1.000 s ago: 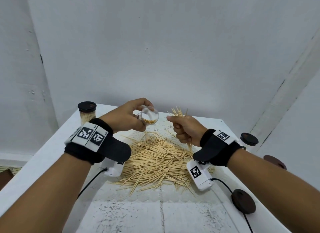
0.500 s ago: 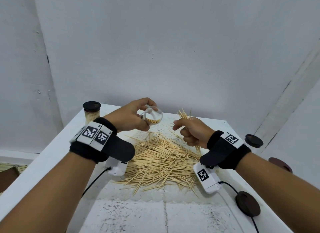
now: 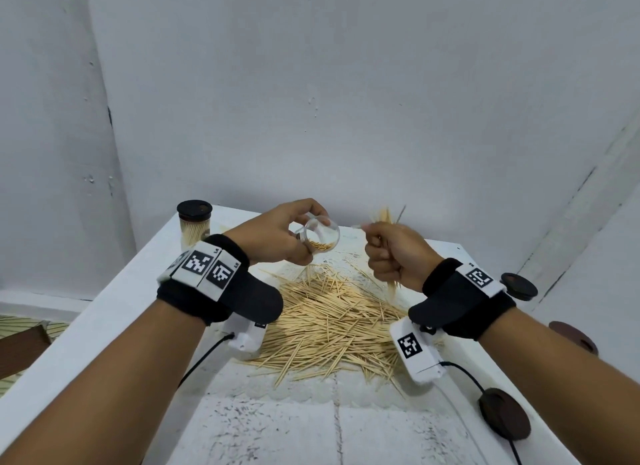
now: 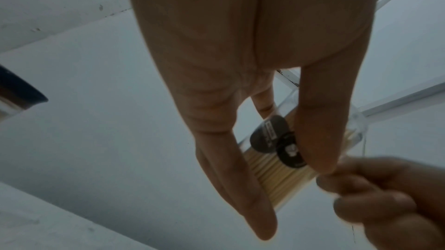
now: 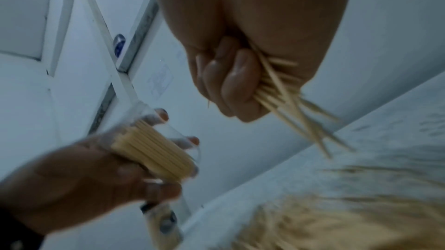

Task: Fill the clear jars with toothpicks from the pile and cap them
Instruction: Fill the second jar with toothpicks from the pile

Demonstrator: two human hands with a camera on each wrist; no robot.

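Centrally, the left hand [image 3: 277, 236] grasps a clear jar [image 3: 320, 236] tilted on its side, mouth toward 3 o'clock, part-filled with toothpicks. Right hand [image 3: 394, 253], clenched around a toothpick bundle [image 3: 384, 217] standing upright, hovers just beside it above the pile [image 3: 332, 319]. Capped filled jar [image 3: 194, 225] stands at 10 o'clock; loose lids [image 3: 504, 418] lie at 4 o'clock.

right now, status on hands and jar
Left hand holds clear jar tilted, partly filled. Right hand grips toothpick bundle beside its mouth. Nothing between them; pile below.
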